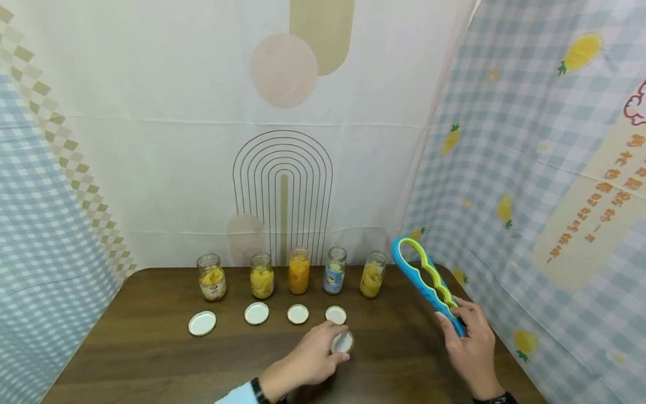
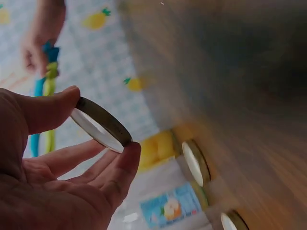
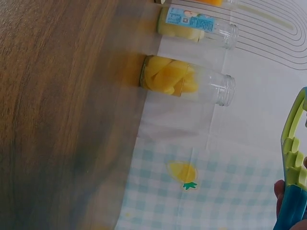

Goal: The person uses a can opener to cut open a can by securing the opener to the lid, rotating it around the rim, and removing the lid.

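My left hand point(image 1: 315, 354) pinches a round jar lid point(image 1: 342, 341) by its rim, between thumb and fingertips. In the left wrist view that lid point(image 2: 101, 125) is tilted, its white inner side partly showing. My right hand point(image 1: 470, 336) grips the handle end of a blue and green jar opener point(image 1: 429, 280), its looped end pointing up and to the left. Nearest beyond the hands stand an uncapped jar of yellow fruit point(image 1: 372, 275) and an uncapped jar with a blue label point(image 1: 335, 270). Just beyond the held lid lies another lid point(image 1: 335, 315) on the table.
Three more uncapped jars stand along the back: one with orange fruit point(image 1: 299, 271), one with yellow fruit point(image 1: 262, 276), and a labelled one point(image 1: 212, 278) at left. Lids lie before them, white side up: point(image 1: 298, 314) is the smallest-looking. Cloth curtains point(image 1: 176, 185) enclose the wooden table point(image 1: 151, 348).
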{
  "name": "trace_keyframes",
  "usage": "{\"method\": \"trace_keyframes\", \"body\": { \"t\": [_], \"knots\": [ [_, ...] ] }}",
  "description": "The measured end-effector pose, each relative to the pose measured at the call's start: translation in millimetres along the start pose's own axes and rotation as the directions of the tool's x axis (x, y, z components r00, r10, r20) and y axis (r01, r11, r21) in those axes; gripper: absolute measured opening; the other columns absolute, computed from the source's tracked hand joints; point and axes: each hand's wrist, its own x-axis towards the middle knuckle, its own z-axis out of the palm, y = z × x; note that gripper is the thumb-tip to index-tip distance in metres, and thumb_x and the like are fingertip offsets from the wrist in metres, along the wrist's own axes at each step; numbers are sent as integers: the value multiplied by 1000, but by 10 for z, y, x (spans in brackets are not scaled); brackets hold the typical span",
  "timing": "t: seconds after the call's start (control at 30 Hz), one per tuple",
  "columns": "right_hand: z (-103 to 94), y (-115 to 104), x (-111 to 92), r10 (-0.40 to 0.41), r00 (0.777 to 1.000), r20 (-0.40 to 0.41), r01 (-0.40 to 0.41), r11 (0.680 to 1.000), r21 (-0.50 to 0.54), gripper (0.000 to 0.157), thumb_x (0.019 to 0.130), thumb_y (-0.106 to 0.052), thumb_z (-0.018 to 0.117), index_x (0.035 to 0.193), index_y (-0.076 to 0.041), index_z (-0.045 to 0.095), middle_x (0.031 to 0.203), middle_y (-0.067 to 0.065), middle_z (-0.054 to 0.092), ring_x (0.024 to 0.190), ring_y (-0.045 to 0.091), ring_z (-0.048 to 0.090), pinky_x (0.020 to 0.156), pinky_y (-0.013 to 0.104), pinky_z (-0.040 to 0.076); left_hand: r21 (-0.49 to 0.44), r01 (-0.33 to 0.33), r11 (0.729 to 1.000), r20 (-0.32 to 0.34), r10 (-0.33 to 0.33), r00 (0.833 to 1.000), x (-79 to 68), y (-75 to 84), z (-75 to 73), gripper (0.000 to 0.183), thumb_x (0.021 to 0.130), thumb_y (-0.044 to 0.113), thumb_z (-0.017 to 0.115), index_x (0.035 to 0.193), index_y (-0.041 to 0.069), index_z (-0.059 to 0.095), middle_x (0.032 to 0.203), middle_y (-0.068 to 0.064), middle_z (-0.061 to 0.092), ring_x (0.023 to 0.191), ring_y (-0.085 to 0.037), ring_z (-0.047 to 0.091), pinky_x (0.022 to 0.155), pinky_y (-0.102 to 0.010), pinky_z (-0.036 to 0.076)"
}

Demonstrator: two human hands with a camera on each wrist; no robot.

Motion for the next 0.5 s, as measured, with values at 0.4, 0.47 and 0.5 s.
{"method": "trace_keyframes", "body": {
  "t": [0.4,0.47,0.5],
  "knots": [
    [-9,-15,-29,17,1000,-15,-17,1000,-10,17,84,2,87,94,0,73,123,20,69,102,-22,42,78,5,39,359,0,933,36,-14,999,867,216,529,42,89,20,87,129,14,75,128,-4,71,121,-20,67,97,-29,58],
    [-6,-16,-35,12,1000,-22,-12,1000,-6,18,84,3,87,94,1,73,123,21,69,102,-22,43,78,4,39,392,-1,920,35,-14,999,962,202,595,38,86,17,88,123,15,78,118,-2,70,107,-17,66,90,-26,57],
    [-5,-18,-37,8,1000,-26,-9,1000,-3,18,83,3,87,94,1,73,122,21,69,102,-22,43,78,4,39,398,-3,918,34,-12,999,1012,177,633,36,84,15,88,119,16,80,113,-1,70,101,-16,64,86,-26,56]
  ]
}}
